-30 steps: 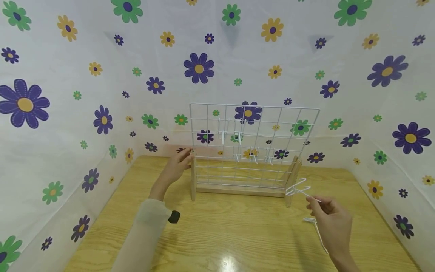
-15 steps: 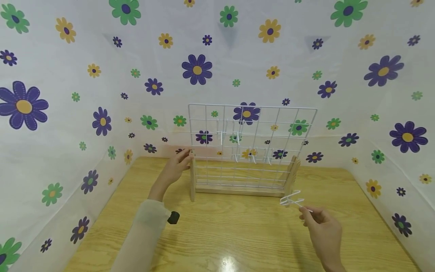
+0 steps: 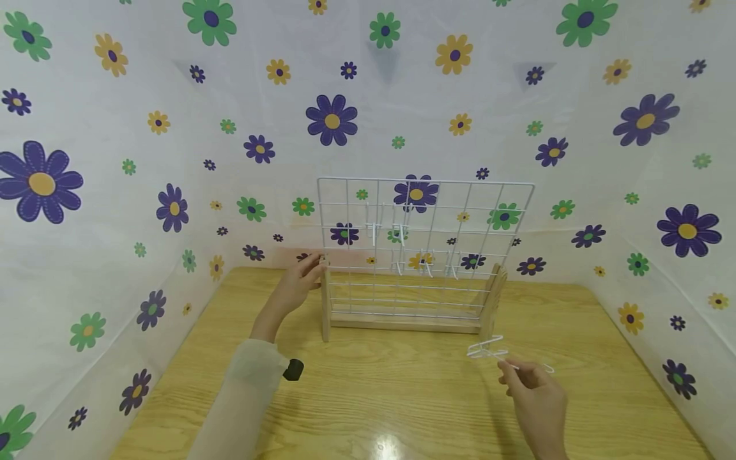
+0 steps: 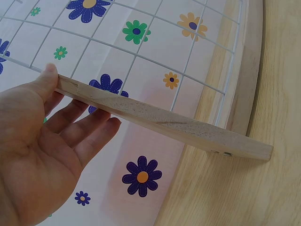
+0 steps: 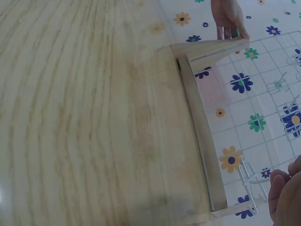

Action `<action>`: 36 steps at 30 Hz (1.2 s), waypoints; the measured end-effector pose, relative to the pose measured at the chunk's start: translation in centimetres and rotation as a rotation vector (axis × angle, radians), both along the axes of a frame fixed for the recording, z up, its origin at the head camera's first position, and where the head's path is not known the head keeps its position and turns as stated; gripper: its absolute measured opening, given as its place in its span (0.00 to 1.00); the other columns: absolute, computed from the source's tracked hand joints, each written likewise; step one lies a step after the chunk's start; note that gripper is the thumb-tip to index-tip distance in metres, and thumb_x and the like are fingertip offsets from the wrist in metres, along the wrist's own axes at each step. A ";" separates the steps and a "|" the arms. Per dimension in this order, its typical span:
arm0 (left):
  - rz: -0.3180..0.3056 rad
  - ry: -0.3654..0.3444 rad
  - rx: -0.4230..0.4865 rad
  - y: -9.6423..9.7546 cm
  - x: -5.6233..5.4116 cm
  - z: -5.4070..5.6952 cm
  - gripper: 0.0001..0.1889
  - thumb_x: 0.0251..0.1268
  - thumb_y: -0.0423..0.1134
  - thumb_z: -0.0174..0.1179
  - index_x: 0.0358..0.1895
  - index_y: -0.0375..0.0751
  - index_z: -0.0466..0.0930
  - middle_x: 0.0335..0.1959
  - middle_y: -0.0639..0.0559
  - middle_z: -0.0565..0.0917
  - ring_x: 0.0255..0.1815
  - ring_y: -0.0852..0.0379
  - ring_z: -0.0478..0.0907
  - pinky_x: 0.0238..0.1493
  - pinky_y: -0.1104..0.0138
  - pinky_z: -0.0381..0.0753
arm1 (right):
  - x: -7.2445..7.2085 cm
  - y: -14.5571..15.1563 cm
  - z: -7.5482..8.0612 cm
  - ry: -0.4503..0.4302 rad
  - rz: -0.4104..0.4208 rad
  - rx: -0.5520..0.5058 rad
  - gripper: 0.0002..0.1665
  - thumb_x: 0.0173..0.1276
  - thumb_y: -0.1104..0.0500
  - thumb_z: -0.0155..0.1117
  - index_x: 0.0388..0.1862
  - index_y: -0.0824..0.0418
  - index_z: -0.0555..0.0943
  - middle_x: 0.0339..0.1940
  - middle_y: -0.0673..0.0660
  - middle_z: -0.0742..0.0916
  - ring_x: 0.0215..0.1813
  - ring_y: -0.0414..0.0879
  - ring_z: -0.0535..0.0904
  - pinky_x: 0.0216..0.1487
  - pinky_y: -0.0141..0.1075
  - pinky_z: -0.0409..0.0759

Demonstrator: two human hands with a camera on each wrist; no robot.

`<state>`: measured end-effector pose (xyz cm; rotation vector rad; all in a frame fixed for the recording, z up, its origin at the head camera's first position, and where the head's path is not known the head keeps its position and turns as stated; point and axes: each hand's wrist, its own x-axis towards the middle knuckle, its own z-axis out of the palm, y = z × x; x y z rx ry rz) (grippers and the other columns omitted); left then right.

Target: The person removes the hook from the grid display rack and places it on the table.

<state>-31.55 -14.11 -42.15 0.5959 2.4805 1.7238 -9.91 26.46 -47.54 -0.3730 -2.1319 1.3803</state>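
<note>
A white wire grid panel [image 3: 425, 182] stands upright in a wooden stand [image 3: 402, 324] on the table. My left hand [image 3: 294, 282] grips the stand's left upright near its top. In the left wrist view the thumb lies on one side of that wooden upright [image 4: 155, 116] and the fingers lie on the other. At the front right, my right hand [image 3: 537, 399] pinches a white wire display hook [image 3: 485, 349] by its prong, the bracket end pointing left toward the stand's right foot. Several similar hooks [image 3: 374, 233] hang on the grid in two rows.
Another white hook [image 3: 548, 368] lies on the table just behind my right hand, mostly hidden by it. The wood-grain table [image 3: 356, 396] is bordered by white flower-print sheeting [image 3: 241, 83] at the back and both sides.
My right hand has moved left and toward me with the hook, which has shifted down from beside the stand's right upright. My left hand keeps its grip on the upright.
</note>
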 end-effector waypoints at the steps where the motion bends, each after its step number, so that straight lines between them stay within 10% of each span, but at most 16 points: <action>1: 0.002 -0.001 -0.002 0.0 0.0 0.0 0.32 0.85 0.47 0.48 0.81 0.34 0.56 0.76 0.33 0.67 0.72 0.35 0.69 0.67 0.50 0.80 | 0.1 -0.1 0.0 -0.014 -0.001 0.005 0.05 0.67 0.67 0.74 0.39 0.69 0.88 0.28 0.45 0.90 0.26 0.37 0.85 0.26 0.24 0.83; 36: 0.019 -0.005 -0.018 0.1 0.2 0.1 0.32 0.85 0.50 0.48 0.82 0.38 0.56 0.78 0.36 0.66 0.73 0.35 0.68 0.66 0.49 0.81 | 0.0 -0.8 -2.4 -0.141 -0.031 0.017 0.10 0.66 0.64 0.76 0.41 0.70 0.88 0.24 0.56 0.89 0.25 0.34 0.82 0.24 0.22 0.76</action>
